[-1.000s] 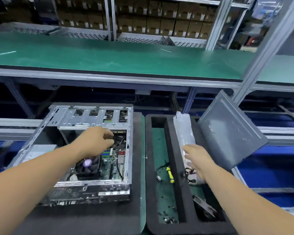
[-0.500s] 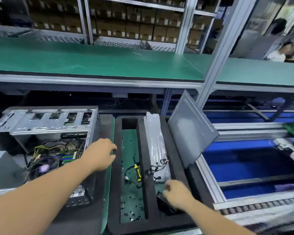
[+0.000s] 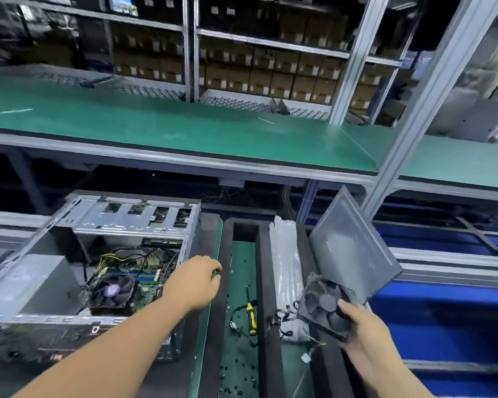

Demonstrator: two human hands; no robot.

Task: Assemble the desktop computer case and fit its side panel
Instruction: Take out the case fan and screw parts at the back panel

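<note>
1. The open silver-grey metal desktop computer case (image 3: 78, 271) lies on its side at the left of the scene, its open face up, on a dark mat.
2. Inside it a green motherboard (image 3: 144, 280) carries a black cooler fan with a purple hub (image 3: 111, 291), with black and yellow cables above it.
3. The left hand (image 3: 196, 280) reaches over the right wall of the case, palm down, its fingers loosely bent at the edge between the case and the tray; it holds nothing, and whether it touches the case rim cannot be told.
4. The right hand (image 3: 362, 326) is at the near right and grips a square black case fan (image 3: 324, 307) by its near-right corner, thumb laid on the face of the fan and fingers curled behind.
5. Thin wires hang from the fan down to a small white connector (image 3: 306, 358).
6. The dark grey flat metal side panel (image 3: 354, 248) stands tilted just behind the fan, leaning at the right side of a black foam tray (image 3: 266, 282).
7. In the tray's left, green-floored compartment lie a yellow-and-black screwdriver (image 3: 252, 315) and scattered small dark screws (image 3: 236, 377).
8. A long clear plastic bag (image 3: 285, 268) lies in the tray's right compartment, between the divider and the panel.
9. A green-topped bench (image 3: 167, 127) runs across the far side.
</note>
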